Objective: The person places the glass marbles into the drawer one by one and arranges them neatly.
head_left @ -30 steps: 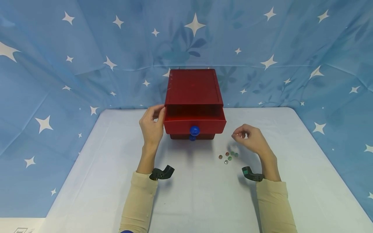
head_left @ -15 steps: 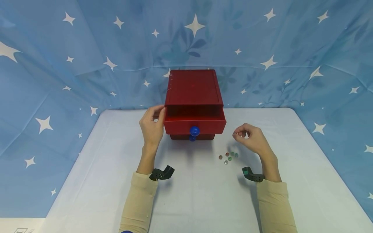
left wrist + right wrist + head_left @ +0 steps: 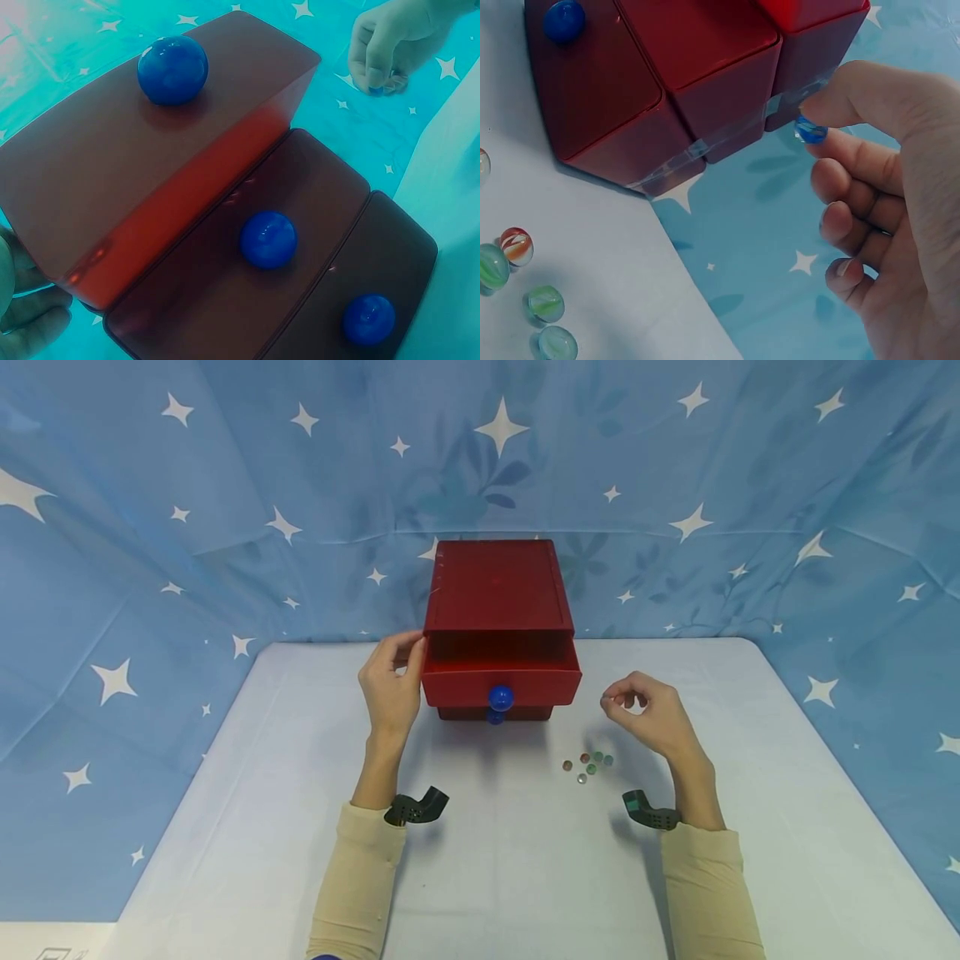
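Note:
A red drawer cabinet (image 3: 495, 585) stands at the table's back, with its top drawer (image 3: 457, 688) pulled out. Each drawer front has a round blue knob (image 3: 501, 697). At the cabinet's left side is my left hand (image 3: 392, 689), its fingertips touching that side near the front; in the left wrist view these fingers (image 3: 34, 326) are partly hidden behind the drawer. My right hand (image 3: 651, 714) is raised to the cabinet's right, pinching a blue glass marble (image 3: 810, 130) between thumb and forefinger. Below that hand, several marbles (image 3: 591, 769) lie loose on the white table.
The white-covered table (image 3: 525, 877) reaches back to a blue star-patterned cloth (image 3: 637, 460) behind the cabinet. Clear tape (image 3: 697, 148) runs down the cabinet's side. Loose marbles (image 3: 544, 303) in green, clear and reddish glass lie by its right front.
My right hand has risen slightly with the marble in its fingertips. My left hand, the cabinet and the loose marbles have kept their places.

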The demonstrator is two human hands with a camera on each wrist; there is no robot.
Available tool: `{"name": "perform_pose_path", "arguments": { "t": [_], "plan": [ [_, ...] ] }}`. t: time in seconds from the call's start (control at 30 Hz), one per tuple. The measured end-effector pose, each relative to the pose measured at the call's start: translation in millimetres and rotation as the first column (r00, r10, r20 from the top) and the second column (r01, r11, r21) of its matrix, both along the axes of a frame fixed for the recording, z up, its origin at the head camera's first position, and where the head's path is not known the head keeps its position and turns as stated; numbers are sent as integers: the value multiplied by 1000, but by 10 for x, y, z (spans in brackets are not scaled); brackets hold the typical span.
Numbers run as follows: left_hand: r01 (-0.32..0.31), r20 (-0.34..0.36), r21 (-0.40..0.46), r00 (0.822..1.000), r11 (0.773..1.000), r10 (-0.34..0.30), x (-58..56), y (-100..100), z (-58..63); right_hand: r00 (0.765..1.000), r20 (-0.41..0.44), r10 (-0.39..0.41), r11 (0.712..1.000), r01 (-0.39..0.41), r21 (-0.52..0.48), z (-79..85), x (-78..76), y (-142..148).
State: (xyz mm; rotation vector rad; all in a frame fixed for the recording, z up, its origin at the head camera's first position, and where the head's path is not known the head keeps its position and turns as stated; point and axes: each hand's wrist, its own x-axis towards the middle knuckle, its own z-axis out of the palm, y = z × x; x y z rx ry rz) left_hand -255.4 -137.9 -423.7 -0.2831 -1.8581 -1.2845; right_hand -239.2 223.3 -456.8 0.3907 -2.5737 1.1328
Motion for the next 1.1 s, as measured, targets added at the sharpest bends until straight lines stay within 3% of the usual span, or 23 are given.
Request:
{"name": "perform_pose_path", "arguments": {
  "t": [0.77,1.0,1.1],
  "plan": [
    [-8,4,-5,1000,1000,8,5,-3,-6,973,-229,35,988,-69,-141,95,30,-113],
    [1,3,-17,1000,1000,-1,0,-13,-17,952,-295,85,969,-148,-199,417,225,-291],
    [0,5,-15,1000,1000,0,4,-12,-16,944,-314,99,961,-172,-215,463,258,-316]
  ]
}}
